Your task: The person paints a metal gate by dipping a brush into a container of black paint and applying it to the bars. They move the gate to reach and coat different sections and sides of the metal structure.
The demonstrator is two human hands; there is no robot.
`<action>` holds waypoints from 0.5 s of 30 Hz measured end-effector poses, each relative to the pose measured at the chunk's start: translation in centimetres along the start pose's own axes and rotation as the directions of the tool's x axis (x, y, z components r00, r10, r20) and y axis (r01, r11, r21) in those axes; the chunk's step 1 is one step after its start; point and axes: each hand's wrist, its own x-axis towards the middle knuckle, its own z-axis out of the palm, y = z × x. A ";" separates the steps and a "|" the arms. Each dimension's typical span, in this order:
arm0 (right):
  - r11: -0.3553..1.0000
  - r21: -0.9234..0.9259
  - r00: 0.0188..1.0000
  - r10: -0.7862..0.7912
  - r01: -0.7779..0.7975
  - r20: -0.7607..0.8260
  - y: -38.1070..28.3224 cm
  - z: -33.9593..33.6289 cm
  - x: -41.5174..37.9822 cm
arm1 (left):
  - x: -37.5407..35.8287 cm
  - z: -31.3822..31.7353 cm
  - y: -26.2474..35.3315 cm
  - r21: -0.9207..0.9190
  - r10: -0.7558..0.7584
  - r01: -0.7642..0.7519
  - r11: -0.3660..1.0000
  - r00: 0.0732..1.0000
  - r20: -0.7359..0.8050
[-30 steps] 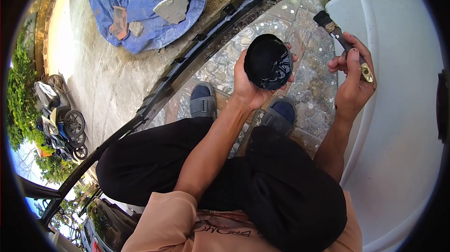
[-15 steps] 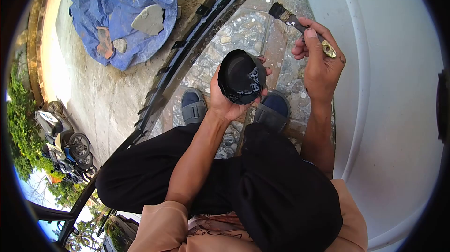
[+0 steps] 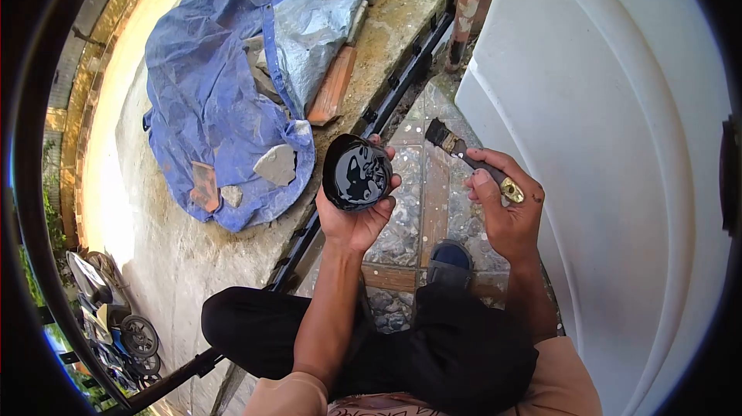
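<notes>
A round container of glossy black paint [image 3: 359, 175] rests in my left hand [image 3: 354, 224], whose fingers wrap around its side and underneath. To the right, my right hand [image 3: 508, 211] grips a paintbrush [image 3: 473, 161] by its dark handle. The brush's black-coated bristles point up and left, apart from the container. A yellowish metal-like end of the handle shows beside the right hand's knuckles.
A blue tarp [image 3: 209, 91] with stones and brick pieces lies at the upper left. A black metal rail [image 3: 410, 68] runs diagonally past the left hand. A large white panel [image 3: 587, 107] stands at the right. Motorcycles [image 3: 116, 323] are parked at the lower left.
The view has turned, showing more tarp and the rail's upper end. The container has shifted left and down in view and tilted, exposing more paint. The brush has shifted down.
</notes>
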 end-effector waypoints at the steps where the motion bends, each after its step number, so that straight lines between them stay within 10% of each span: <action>1: 0.999 -0.009 0.999 -0.037 0.037 0.012 -1.6 -0.7 -0.2 | 0.1 1.2 0.8 0.013 -0.016 0.016 1.000 0.999 0.038; 15: 0.802 -0.291 0.812 -0.571 0.522 -0.116 -21.8 -3.2 -3.0 | 1.7 14.6 2.1 0.226 -0.289 0.244 0.943 0.938 0.194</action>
